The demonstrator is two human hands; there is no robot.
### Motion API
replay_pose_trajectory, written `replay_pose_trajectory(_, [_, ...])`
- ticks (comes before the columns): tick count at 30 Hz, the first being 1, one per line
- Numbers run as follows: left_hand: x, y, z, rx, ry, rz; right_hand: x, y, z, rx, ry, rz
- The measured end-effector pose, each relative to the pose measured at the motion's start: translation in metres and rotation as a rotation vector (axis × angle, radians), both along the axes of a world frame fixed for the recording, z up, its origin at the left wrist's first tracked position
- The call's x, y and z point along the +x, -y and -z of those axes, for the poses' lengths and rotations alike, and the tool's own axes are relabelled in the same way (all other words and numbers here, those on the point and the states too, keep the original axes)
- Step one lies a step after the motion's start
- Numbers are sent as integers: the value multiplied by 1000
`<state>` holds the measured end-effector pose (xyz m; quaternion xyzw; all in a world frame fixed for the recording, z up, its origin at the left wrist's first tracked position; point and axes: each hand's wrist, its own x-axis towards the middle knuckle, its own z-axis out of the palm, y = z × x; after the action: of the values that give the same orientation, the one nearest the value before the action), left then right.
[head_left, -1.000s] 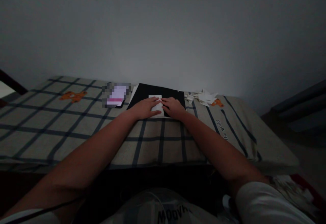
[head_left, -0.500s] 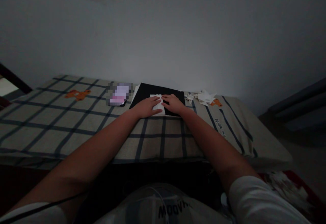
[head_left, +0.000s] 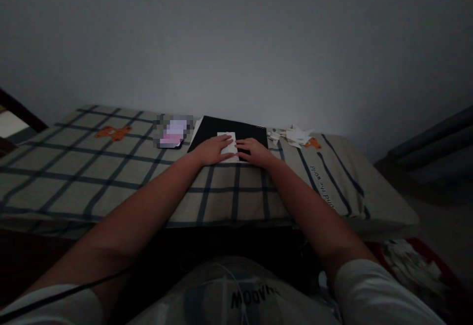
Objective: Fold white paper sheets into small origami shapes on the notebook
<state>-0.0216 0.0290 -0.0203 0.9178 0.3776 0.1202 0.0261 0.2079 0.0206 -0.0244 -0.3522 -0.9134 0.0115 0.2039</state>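
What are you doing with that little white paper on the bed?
Both hands lie flat on a small white paper: the left hand on its left side, the right hand on its right. The paper sits on a black board on the checked bedsheet. White paper scraps lie to the right.

Head-worn view, forward-down, perhaps dim

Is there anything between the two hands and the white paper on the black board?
Nothing visible. The left hand and right hand both lie flat on the paper, which rests on the board.
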Motion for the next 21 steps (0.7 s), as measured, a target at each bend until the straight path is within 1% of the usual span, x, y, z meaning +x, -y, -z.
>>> replay_pose_trajectory(5, [1,2,-3,13,-26,14,-2,3,-3,14,10,-6])
replay_pose_trajectory(9, [1,3,-3,24,-43,-1,-2,4,-5,1,42,6])
replay_pose_trajectory(17, [1,4,-1,39,-79,5,2,4,-5,-55,-12,-12])
replay_pose_trajectory(21, [0,3,-1,22,-64,12,3,3,-3,-34,-37,-18])
